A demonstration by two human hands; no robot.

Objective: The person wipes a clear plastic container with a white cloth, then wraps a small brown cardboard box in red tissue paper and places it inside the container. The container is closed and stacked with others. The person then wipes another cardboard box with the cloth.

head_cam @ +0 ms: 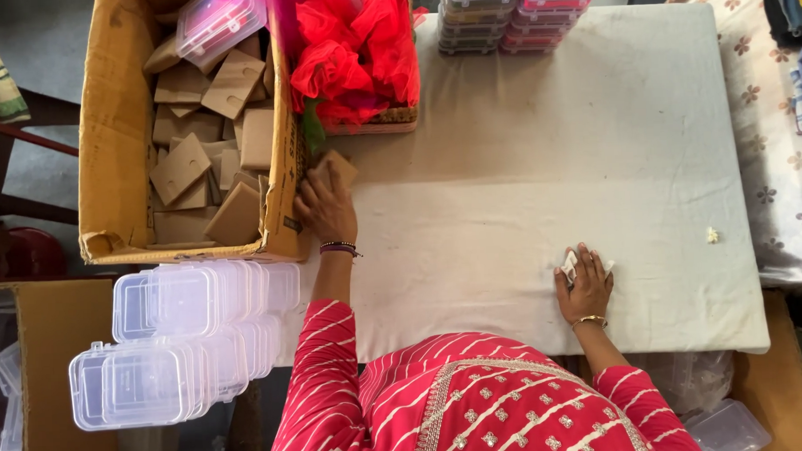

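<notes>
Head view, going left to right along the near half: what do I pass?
Clear plastic boxes → left hand on a brown card piece → right hand on a small white item → tiny pale scrap → floral cloth.

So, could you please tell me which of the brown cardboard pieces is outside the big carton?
The cardboard piece under the left hand, on the white table; all others lie inside the carton.

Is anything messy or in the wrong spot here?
A small pale crumb-like scrap lies alone on the white table, right of the right hand. In the cardboard box, the tan square pieces lie jumbled at all angles, and a clear lidded case sits tilted on top.
</notes>
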